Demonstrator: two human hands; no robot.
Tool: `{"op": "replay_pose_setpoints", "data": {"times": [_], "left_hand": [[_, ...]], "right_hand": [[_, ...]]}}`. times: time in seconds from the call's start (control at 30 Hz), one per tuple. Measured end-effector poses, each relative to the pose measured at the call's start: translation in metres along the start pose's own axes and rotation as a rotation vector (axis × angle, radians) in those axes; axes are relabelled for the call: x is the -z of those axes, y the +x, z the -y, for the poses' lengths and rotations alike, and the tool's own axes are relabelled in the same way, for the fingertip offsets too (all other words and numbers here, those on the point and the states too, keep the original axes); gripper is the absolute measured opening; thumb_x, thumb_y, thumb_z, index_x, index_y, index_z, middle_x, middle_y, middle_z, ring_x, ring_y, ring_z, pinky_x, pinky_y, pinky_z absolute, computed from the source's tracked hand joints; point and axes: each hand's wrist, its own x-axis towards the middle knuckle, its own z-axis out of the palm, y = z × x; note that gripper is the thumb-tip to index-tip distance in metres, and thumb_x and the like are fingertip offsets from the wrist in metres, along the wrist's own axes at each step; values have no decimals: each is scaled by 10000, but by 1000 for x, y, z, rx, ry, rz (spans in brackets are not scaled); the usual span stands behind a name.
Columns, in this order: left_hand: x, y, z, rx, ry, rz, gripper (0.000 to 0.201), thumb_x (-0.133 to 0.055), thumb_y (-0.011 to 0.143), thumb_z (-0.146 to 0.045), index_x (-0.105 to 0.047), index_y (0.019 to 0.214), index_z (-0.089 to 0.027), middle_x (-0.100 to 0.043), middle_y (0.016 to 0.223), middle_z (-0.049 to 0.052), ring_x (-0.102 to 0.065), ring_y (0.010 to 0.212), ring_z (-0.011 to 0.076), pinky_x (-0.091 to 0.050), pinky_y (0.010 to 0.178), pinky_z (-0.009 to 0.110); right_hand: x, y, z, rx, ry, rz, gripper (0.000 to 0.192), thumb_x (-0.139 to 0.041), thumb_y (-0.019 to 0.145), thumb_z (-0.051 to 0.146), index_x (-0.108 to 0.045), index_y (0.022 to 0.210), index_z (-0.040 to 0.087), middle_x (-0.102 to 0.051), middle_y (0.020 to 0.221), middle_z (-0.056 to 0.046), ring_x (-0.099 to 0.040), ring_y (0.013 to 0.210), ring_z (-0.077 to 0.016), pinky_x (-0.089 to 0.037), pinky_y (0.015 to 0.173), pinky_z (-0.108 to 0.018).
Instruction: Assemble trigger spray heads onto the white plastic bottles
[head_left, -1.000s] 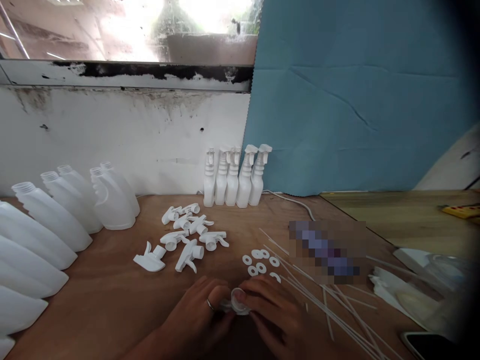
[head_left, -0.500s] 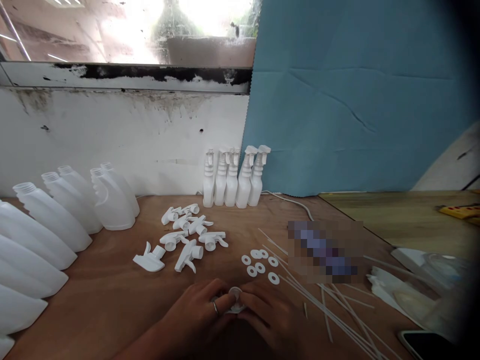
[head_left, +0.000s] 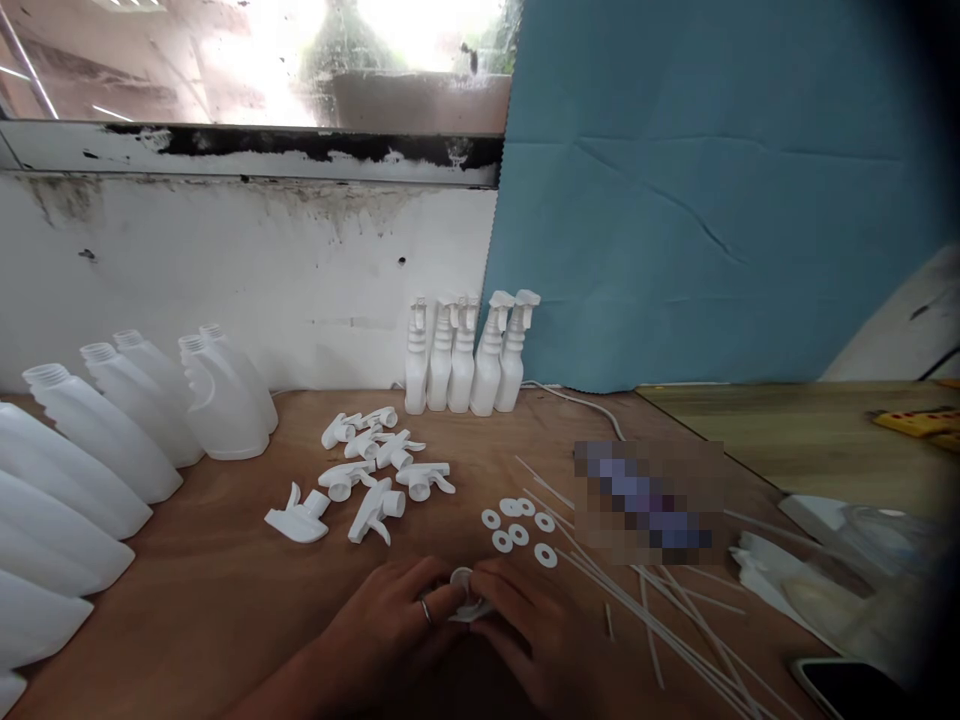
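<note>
Pinching a white trigger sprayer head between left hand and right hand, fingers closed on it, low over the desk, just below loose white washers.

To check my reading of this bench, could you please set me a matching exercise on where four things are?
Things:
1. assembled spray bottles
2. empty bottles
3. white washers
4. thin tubes

Places:
A. far left, leaning in a row
B. standing against the back wall
C. right of the hands, strewn
D. just beyond the hands

Pairs: 1-B, 2-A, 3-D, 4-C
</note>
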Motion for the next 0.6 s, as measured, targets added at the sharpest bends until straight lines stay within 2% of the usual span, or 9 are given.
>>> {"op": "replay_pose_setpoints", "data": {"times": [0.07, 0.17, 0.27, 0.33, 0.4, 0.47, 0.53, 0.6], "left_hand": [[0, 1, 0, -27, 18, -2, 277, -449, 969, -235, -499, 1237, -187, -633, 1010, 72, -619, 807, 186, -529, 695, 307], [1, 2, -2, -60, 52, 14, 231, -452, 959, -198, -534, 1173, -173, -634, 942, 78, -615, 776, 201, -531, 666, 317], [3, 3, -3, -61, 33, 2, 201, -445, 954, -178, -541, 1130, -172, -633, 955, 83, -616, 789, 198, -527, 683, 307], [3, 2, -3, -41, 4, -8, 203, -454, 951, -182, -523, 1141, -174, -632, 1010, 85, -619, 828, 194, -522, 710, 299], [2, 2, -3, -23, -9, -16, 183, -476, 943, -190, -508, 1123, -176, -629, 1023, 78, -613, 836, 191, -511, 707, 295], [1, 2, -3, -23, -3, -25, 139, -498, 932, -188, -502, 1071, -178, -625, 955, 59, -594, 775, 182, -491, 662, 290], [1, 3, -3, -24, 5, -26, 116, -514, 920, -179, -498, 1034, -180, -613, 907, 46, -573, 727, 176, -471, 627, 288], [1, 3, -4, -12, 1, -15, 138, -520, 909, -164, -497, 1043, -184, -614, 922, 44, -572, 736, 175, -466, 638, 290]], "right_hand": [[-1, -2, 3, -28, -37, -11, 332, -508, 903, 132, -498, 1228, 198, -639, 1149, -110, -623, 1030, -267, -545, 879, -376], [-5, -3, 6, 5, -75, -6, 439, -478, 856, 80, -456, 1284, 175, -579, 1270, -148, -587, 1104, -284, -520, 942, -421], [-9, -4, 5, 30, 26, 27, 594, -493, 760, 54, -409, 1337, 170, -542, 1319, -155, -564, 1145, -292, -511, 965, -444], [-7, -4, 3, -10, 152, 54, 634, -521, 741, 67, -401, 1350, 200, -517, 1351, -133, -535, 1199, -276, -500, 991, -418], [0, -3, 0, -75, 253, 58, 558, -538, 801, 107, -433, 1328, 257, -499, 1373, -91, -511, 1239, -245, -482, 1015, -383], [11, -1, -8, -138, 255, -1, 444, -511, 886, 163, -458, 1309, 287, -513, 1355, -70, -499, 1251, -226, -470, 1021, -374], [24, 2, -23, -180, 109, -96, 337, -466, 939, 210, -496, 1270, 267, -566, 1277, -82, -522, 1211, -237, -472, 997, -396], [33, 2, -44, -208, -175, -143, 235, -424, 957, 223, -586, 1127, 234, -620, 1160, -95, -568, 1112, -261, -476, 940, -432]]}}
